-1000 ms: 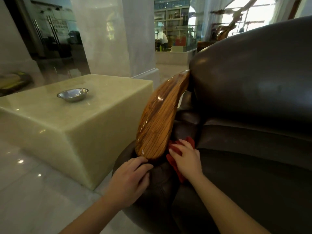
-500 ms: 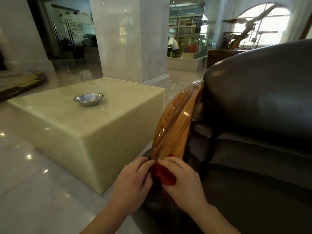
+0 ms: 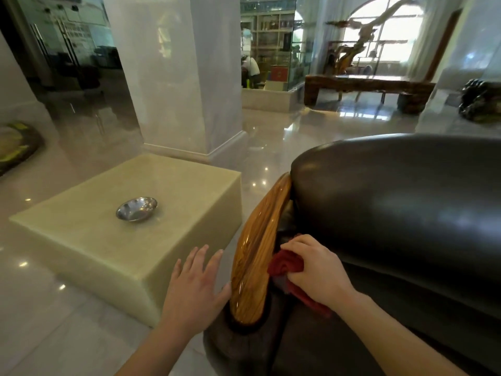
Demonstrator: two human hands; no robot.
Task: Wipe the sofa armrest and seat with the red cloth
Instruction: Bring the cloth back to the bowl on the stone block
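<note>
A head-worn view looks down at a dark leather sofa [image 3: 406, 207] on the right. On the left is a pale stone block surface [image 3: 81, 240] with a steel bowl [image 3: 137, 208] on it.

A glossy wooden armrest [image 3: 257, 253] runs along the sofa's left side. Its long axis goes from near to far, rising and leaning slightly right.

The right hand [image 3: 317, 270] has its grip clamped on the bunched red cloth [image 3: 284, 263]. It holds the cloth against the armrest's right flank, toward the near end, in the crease between wood and leather.

The left hand [image 3: 195, 289] is on the armrest's left side, fingers straight and spread apart, holding nothing. Its thumb is at the wood's edge, but it is unclear whether it touches.

The wood lies immediately left of the cloth, so the right hand is the nearer one for wiping. A stroke would likely follow the armrest's length toward its far end. The seat [image 3: 420, 316] lies just right of the cloth, under the right forearm.
</note>
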